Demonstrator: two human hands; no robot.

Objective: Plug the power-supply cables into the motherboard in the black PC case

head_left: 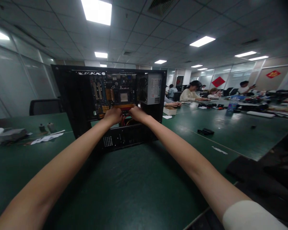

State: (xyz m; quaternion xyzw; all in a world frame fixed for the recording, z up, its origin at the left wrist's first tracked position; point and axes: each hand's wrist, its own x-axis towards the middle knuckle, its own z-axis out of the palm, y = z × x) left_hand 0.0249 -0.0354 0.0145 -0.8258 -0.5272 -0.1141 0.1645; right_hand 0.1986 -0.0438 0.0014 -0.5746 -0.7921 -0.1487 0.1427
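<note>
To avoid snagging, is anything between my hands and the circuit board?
Nothing visible: the computer case is open toward you, and your left hand and right hand are by the lower part of the circuit board. Wires show between the hands.

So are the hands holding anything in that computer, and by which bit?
I can't tell for sure: the left hand and right hand are near opposite ends of an orange strip inside the computer case, but their fingertips aren't clear.

Dim light from ceiling panels (pixel 97 12)

Metal computer case (pixel 80 95), smooth, faintly glossy tabletop (pixel 124 182)
</note>
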